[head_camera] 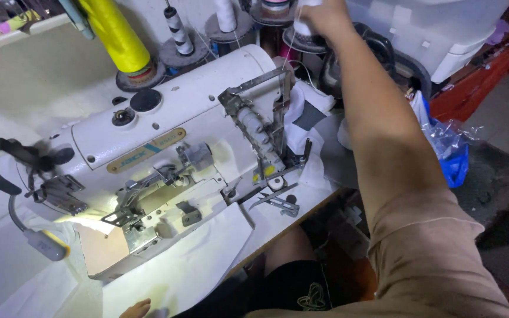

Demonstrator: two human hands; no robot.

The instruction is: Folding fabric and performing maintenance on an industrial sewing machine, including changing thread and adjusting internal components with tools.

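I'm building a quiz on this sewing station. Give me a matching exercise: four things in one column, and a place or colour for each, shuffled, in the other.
Things:
1. right hand
2. left hand
3. big thread cone
4. plastic bag

Place or colour:
A. blue, right of the arm
B. yellow
C. on a white spool at the top
D. bottom edge, on white fabric

Pairs: 1-C, 2-D, 3-B, 4-A

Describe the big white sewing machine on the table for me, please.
The white metal industrial sewing machine lies slanted across the view on a table draped in white fabric. Its paint is scuffed, with black knobs on top, grey steel levers and thread guides along its front. A lamp lights the needle end. Thread cones stand behind it; neither hand touches it.
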